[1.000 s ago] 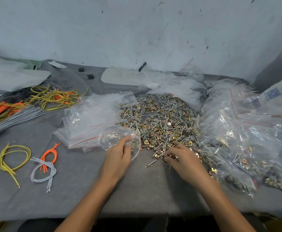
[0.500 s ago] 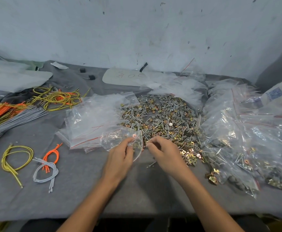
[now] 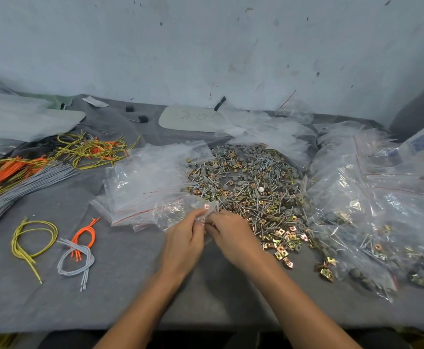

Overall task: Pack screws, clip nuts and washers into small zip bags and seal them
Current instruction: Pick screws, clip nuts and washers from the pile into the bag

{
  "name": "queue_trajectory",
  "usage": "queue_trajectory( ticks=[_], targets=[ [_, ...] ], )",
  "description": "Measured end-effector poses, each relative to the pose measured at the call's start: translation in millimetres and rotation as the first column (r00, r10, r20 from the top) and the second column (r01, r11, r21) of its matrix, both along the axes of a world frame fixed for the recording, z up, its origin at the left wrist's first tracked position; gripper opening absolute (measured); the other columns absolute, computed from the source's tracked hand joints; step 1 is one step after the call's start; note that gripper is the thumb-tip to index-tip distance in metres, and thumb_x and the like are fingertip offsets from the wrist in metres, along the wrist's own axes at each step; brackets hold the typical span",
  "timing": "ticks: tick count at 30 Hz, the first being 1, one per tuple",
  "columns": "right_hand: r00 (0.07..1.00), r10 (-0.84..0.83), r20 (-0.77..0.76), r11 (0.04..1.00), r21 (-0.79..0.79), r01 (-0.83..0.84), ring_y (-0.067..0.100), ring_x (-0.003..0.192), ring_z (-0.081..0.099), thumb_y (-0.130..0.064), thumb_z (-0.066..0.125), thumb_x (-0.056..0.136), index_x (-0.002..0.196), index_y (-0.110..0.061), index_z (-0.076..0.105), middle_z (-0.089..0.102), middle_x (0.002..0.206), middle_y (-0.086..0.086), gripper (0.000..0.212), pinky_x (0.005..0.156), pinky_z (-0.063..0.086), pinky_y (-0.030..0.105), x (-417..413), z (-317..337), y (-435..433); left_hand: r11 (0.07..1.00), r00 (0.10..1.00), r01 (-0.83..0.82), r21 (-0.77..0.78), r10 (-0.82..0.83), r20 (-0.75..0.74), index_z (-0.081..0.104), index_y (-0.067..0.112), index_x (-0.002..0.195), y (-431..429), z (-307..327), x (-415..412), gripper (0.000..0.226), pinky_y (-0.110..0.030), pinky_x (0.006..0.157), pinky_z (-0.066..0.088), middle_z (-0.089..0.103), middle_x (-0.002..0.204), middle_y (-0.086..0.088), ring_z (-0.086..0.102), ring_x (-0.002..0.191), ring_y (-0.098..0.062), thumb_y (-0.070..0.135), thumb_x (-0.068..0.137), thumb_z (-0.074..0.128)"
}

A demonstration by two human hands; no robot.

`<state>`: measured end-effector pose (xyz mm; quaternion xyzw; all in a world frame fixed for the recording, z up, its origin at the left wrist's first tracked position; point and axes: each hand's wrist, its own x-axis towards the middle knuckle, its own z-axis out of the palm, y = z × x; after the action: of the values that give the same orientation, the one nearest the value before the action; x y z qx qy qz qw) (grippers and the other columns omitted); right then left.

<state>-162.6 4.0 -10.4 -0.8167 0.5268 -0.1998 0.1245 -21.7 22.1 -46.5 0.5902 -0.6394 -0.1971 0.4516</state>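
The left hand (image 3: 184, 239) has its thumb and fingers curled, pinching the mouth of a small zip bag (image 3: 178, 210). The clear, crinkled bag runs off toward 11 o'clock from those fingertips and lies on the grey cloth of the table (image 3: 130, 285). Something small and copper-coloured shows through the plastic near its lip.

The right hand (image 3: 233, 235) sits just beside the left, knuckles up. Its fingers are bunched tight against the same mouth, touching the left thumb. From here I can't tell whether they grip the bag's edge or a few pieces of hardware.

At 1 o'clock from the hands, close by, spreads the pile of screws, clip nuts and washers (image 3: 251, 187). A trail of brassy loose clip nuts (image 3: 286, 248) spills toward 3 o'clock, just beside the right wrist.

The held bag's far end overlaps a stack of empty zip bags (image 3: 150, 182) at 11 o'clock. Well out at 3 o'clock is a heap of filled bags (image 3: 372, 222).

At 9 o'clock, well apart, lie a yellow cord loop (image 3: 33, 238), orange cords (image 3: 85, 235) and grey cords (image 3: 77, 258).
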Motion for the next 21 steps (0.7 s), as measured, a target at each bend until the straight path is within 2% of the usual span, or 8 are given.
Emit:
queue_trajectory(
  ticks=[2, 7, 9, 12, 14, 16, 19, 21],
  targets=[
    [1.000, -0.017, 0.014, 1.000, 0.006, 0.017, 0.027, 0.096, 0.060, -0.030, 0.051, 0.104, 0.110, -0.015, 0.064, 0.063, 0.104, 0.004, 0.021, 0.084, 0.047, 0.041, 0.1, 1.9, 1.2, 1.000, 1.000, -0.001, 0.003, 0.001, 0.001, 0.066, 0.027, 0.125, 0.1, 0.0, 0.0, 0.036, 0.004, 0.074, 0.034, 0.072, 0.104, 0.012, 0.056, 0.086, 0.021, 0.024, 0.096, 0.044],
    [0.997, -0.056, -0.050, 0.997, -0.046, 0.054, 0.027, 0.095, 0.060, -0.038, 0.050, 0.104, 0.107, -0.015, 0.061, 0.063, 0.104, 0.005, 0.026, 0.077, 0.043, 0.038, 4.8, 5.1, 2.1, 1.000, 1.000, -0.014, 0.016, 0.014, -0.008, 0.065, 0.031, 0.125, -0.2, -0.3, 0.1, 0.041, -0.016, 0.076, 0.043, 0.073, 0.101, 0.010, 0.061, 0.087, 0.001, 0.031, 0.093, 0.038],
    [0.997, -0.052, -0.051, 0.997, -0.056, 0.049, 0.028, 0.093, 0.060, -0.034, 0.054, 0.102, 0.104, -0.014, 0.062, 0.063, 0.102, 0.005, 0.022, 0.076, 0.043, 0.038, 5.6, 5.8, 3.7, 1.000, 1.000, -0.015, 0.012, 0.016, -0.013, 0.065, 0.030, 0.125, -0.5, -1.3, 0.6, 0.041, -0.011, 0.076, 0.044, 0.073, 0.097, 0.010, 0.059, 0.086, 0.003, 0.030, 0.093, 0.039],
    [0.998, -0.024, -0.051, 0.998, -0.052, 0.021, 0.034, 0.093, 0.060, -0.022, 0.056, 0.100, 0.103, -0.010, 0.064, 0.063, 0.101, 0.008, 0.014, 0.078, 0.047, 0.043, 6.3, 4.8, 7.5, 1.000, 1.000, -0.016, -0.008, 0.016, -0.011, 0.066, 0.028, 0.123, -1.2, -1.5, 0.8, 0.040, 0.004, 0.075, 0.034, 0.070, 0.100, 0.013, 0.056, 0.088, 0.009, 0.028, 0.093, 0.041],
    [0.997, -0.023, -0.079, 0.998, -0.068, 0.018, 0.035, 0.095, 0.061, -0.018, 0.053, 0.099, 0.104, -0.011, 0.065, 0.064, 0.102, 0.008, 0.015, 0.078, 0.047, 0.044, 6.9, 4.3, 9.4, 1.000, 1.000, -0.014, -0.016, 0.014, -0.014, 0.067, 0.028, 0.122, -1.2, -0.6, 0.2, 0.039, 0.004, 0.075, 0.033, 0.067, 0.101, 0.017, 0.054, 0.089, 0.014, 0.027, 0.092, 0.042],
    [0.996, -0.013, -0.087, 0.998, -0.060, 0.008, 0.035, 0.098, 0.062, -0.020, 0.051, 0.099, 0.110, -0.015, 0.065, 0.066, 0.106, 0.006, 0.019, 0.079, 0.049, 0.044, 7.5, 5.4, 11.1, 1.000, 1.000, -0.016, -0.012, 0.016, -0.017, 0.067, 0.028, 0.122, -0.9, 0.0, -0.4, 0.040, 0.001, 0.076, 0.034, 0.068, 0.103, 0.016, 0.055, 0.091, 0.010, 0.027, 0.092, 0.041],
    [1.000, 0.013, 0.013, 1.000, 0.001, -0.013, 0.026, 0.099, 0.064, -0.022, 0.054, 0.097, 0.116, -0.026, 0.065, 0.069, 0.109, -0.002, 0.022, 0.082, 0.051, 0.041, 2.6, 9.5, 16.7, 1.000, 1.000, -0.011, -0.010, 0.011, -0.026, 0.067, 0.028, 0.123, -0.1, 0.6, -0.6, 0.040, -0.001, 0.076, 0.037, 0.068, 0.103, 0.015, 0.057, 0.090, 0.010, 0.027, 0.093, 0.041],
    [0.990, -0.038, 0.134, 0.999, 0.016, 0.036, 0.015, 0.092, 0.064, -0.024, 0.059, 0.096, 0.109, -0.030, 0.067, 0.070, 0.103, -0.009, 0.016, 0.082, 0.052, 0.035, -10.7, 13.7, 21.2, 1.000, 0.999, -0.016, -0.003, 0.016, -0.035, 0.066, 0.029, 0.124, 0.8, 0.8, -0.3, 0.040, -0.013, 0.073, 0.043, 0.069, 0.098, 0.017, 0.060, 0.084, 0.007, 0.029, 0.092, 0.041]
  ],
)
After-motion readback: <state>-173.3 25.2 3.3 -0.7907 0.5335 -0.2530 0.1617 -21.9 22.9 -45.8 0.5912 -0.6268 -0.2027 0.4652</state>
